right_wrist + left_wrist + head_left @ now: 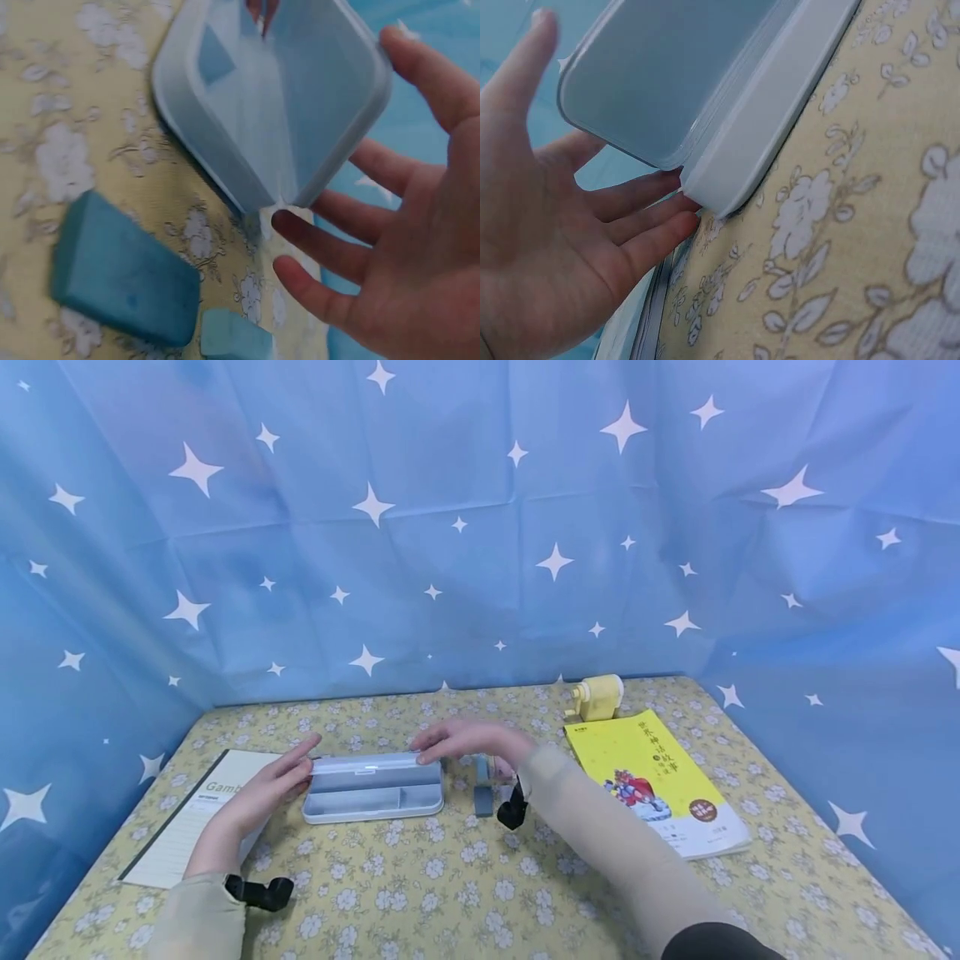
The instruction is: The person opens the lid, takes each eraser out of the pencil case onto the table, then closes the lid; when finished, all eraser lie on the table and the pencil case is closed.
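A pale grey plastic box lies in the middle of the table, its clear lid raised partway. My left hand is at the box's left end with its fingers straight. The left wrist view shows those fingertips touching the end of the base, and the thumb up by the lid. My right hand reaches to the lid's right end with straight, spread fingers against the corner of the lid. The box looks empty inside.
A lined notebook lies under my left forearm. A blue eraser and a smaller blue block lie just right of the box. Further right are a yellow book and a yellow sharpener. Blue star cloth walls in the table.
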`<state>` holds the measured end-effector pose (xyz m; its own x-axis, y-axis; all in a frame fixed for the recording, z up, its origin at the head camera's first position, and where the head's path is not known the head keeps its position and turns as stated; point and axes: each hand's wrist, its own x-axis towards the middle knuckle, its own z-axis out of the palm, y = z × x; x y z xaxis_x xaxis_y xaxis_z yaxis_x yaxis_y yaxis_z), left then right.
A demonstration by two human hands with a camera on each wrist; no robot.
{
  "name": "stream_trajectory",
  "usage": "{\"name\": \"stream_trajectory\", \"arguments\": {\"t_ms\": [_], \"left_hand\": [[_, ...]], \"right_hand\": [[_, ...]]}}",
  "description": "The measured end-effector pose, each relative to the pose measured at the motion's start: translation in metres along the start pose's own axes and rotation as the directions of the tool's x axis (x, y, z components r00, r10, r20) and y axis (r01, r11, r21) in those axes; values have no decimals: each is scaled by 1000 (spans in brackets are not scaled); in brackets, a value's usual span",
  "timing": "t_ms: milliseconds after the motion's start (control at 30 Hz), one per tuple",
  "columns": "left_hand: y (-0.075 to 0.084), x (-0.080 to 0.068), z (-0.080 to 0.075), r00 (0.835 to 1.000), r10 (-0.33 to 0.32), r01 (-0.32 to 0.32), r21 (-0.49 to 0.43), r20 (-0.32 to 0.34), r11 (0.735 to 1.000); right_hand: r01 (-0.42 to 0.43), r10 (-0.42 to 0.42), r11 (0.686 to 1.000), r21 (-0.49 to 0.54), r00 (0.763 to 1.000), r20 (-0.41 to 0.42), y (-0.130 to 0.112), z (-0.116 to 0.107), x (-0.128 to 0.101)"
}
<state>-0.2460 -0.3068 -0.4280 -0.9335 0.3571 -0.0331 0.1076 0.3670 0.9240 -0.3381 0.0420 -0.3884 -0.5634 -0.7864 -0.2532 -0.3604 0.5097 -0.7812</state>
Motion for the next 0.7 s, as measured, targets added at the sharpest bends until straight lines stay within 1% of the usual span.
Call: {"name": "stream_trajectory", "arguments": {"t_ms": [67, 133, 233, 367, 467, 700], "left_hand": [[-1, 0, 1, 1000, 14, -14, 48, -4, 999], [-1, -1, 2, 1000, 20, -19, 91, -7, 996], [0, -1, 2, 1000, 22, -21, 129, -3, 991], [-1, 0, 2, 1000, -4, 2, 167, 12, 986], [-2, 1, 3, 1000, -26, 23, 200, 13, 979], [1, -1, 3, 999, -43, 37, 216, 27, 976]], "right_hand": [[14, -13, 997, -71, 1000, 8, -3, 3, -2], [16, -17, 993, -114, 1000, -1, -5, 7, -4], [-1, -2, 991, -135, 1000, -23, -7, 14, -7], [-14, -2, 979, -203, 997, -83, -8, 24, -11], [-11, -23, 964, -265, 992, -123, -7, 31, -12], [-19, -59, 935, -355, 976, -207, -6, 48, -13]]}}
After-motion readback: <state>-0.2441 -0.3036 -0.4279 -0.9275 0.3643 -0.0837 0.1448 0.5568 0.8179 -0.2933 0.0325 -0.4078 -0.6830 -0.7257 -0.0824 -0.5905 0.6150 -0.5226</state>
